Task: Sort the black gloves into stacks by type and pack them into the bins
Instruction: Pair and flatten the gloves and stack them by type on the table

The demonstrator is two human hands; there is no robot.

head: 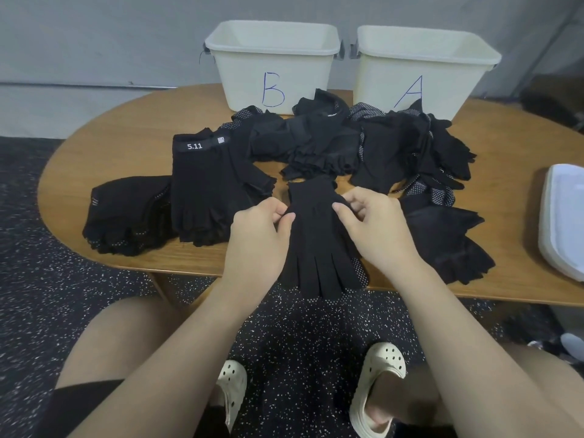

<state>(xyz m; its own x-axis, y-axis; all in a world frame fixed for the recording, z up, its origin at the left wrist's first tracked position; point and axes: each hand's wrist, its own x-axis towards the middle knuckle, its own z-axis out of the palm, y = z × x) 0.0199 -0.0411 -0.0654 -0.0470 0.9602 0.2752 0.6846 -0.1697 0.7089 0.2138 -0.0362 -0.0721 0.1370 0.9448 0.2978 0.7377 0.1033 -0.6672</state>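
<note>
A black full-finger glove (319, 235) lies at the table's front edge, fingers hanging over it toward me. My left hand (262, 229) pinches its left side and my right hand (373, 216) pinches its right side near the cuff. To the left sits a stack of black fingerless gloves labelled 5.11 (205, 188), and beside that a stack of dotted fingerless gloves (126, 213). A loose heap of black gloves (347, 143) spreads across the middle. Another stack (445, 235) lies at the right. Two white bins stand at the back, marked B (271, 67) and A (420, 71).
The oval wooden table (104, 143) stands against a grey wall. A white lid or tray (565, 216) rests at the right edge. Below the table I see speckled dark floor, my knees and cream clogs (379, 390).
</note>
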